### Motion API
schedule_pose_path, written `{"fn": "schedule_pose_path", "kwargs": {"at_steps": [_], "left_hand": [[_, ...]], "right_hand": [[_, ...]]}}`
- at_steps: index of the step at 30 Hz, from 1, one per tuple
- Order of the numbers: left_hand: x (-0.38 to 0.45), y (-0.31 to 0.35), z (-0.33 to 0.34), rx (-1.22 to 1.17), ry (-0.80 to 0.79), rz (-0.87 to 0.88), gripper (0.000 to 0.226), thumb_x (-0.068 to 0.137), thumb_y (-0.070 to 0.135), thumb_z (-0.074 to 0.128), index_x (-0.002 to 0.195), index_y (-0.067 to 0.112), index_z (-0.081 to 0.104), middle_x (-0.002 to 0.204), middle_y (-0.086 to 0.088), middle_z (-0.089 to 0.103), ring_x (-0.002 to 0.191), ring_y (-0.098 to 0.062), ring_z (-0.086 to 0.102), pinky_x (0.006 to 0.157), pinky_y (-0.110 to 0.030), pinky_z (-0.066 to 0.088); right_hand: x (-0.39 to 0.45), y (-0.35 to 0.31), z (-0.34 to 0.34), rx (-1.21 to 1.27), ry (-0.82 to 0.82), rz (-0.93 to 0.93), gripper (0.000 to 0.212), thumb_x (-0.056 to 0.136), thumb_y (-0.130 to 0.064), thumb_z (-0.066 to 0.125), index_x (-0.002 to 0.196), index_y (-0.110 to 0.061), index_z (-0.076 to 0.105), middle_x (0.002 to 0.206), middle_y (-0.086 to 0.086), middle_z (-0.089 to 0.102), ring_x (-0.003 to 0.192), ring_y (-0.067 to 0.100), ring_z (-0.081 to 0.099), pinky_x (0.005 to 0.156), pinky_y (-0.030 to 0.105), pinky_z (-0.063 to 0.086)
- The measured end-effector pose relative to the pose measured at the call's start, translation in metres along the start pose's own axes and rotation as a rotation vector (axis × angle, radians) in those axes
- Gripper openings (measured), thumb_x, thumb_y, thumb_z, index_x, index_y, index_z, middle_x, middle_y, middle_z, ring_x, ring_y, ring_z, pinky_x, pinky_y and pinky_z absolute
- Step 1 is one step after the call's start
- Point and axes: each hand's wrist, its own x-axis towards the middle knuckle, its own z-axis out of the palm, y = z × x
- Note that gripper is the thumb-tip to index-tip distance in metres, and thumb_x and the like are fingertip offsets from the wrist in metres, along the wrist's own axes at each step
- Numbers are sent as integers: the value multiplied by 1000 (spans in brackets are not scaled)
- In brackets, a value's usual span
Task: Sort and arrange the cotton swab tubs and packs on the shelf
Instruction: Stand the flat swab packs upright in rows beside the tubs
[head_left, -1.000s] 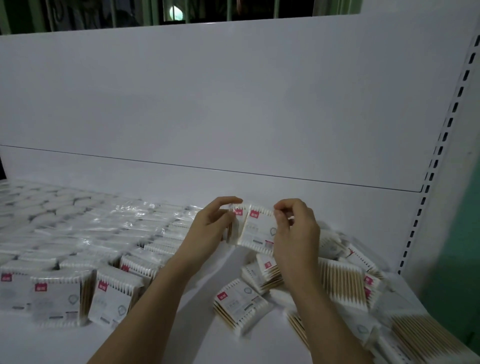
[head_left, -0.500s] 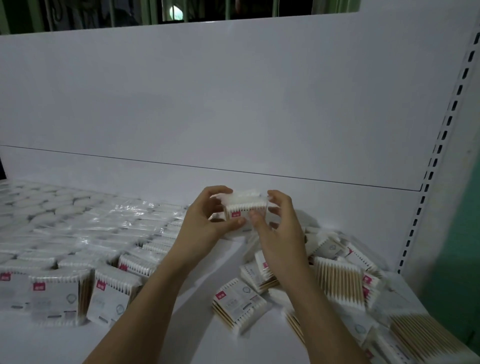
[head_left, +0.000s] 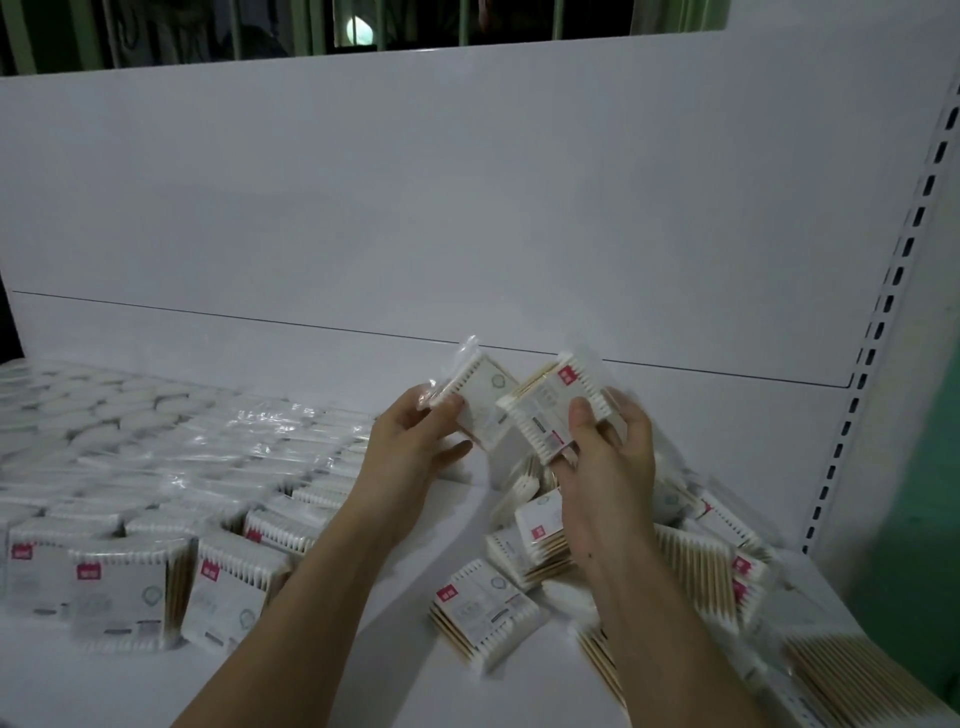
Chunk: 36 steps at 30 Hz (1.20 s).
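My left hand (head_left: 415, 441) grips a clear-wrapped cotton swab pack (head_left: 478, 395), tilted, above the white shelf (head_left: 363, 665). My right hand (head_left: 608, 467) holds a second swab pack (head_left: 556, 410) with a red label, thumb on its front. The two packs are side by side, their near edges almost touching. Below my right hand lies a loose heap of swab packs (head_left: 535, 535) with wooden sticks showing. One single pack (head_left: 485, 608) lies flat in front of the heap. Neat rows of upright packs (head_left: 124, 587) fill the shelf's left half.
Round swab tubs (head_left: 78, 410) in plastic wrap stand at the far left back. The white back panel (head_left: 467, 208) rises behind the shelf. A slotted upright post (head_left: 883, 312) borders the right side, with a green wall beyond it.
Both hands held the packs pressed together between them; now they have drawn apart, each hand with its own pack, raised slightly and tilted.
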Motion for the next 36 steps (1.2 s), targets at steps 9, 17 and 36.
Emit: {"fn": "schedule_pose_path", "kwargs": {"at_steps": [9,17,36], "left_hand": [[-7,19,2,152,-114,23,16,95,5,52,102,13,65,97,-17,71,89,-29,65,80,-46,51],[18,82,0,964,-477,-4,52,72,53,79,108,20,59,96,6,71,89,-14,68,79,-30,57],[98,-3,5,1703,-763,-36,53,82,25,77,128,16,53,125,-1,60,109,-19,54,88,-30,41]], "right_hand": [[-3,7,-1,-623,-309,-125,23,93,-19,68,106,-35,56,119,-9,66,111,9,64,84,34,61],[-1,2,-1,-653,-364,-87,28,89,-29,72,107,-36,52,114,-9,68,103,10,68,84,34,59],[7,-5,-8,-750,55,-297,25,96,-4,51,94,-29,55,102,-14,59,91,11,64,74,35,58]]}}
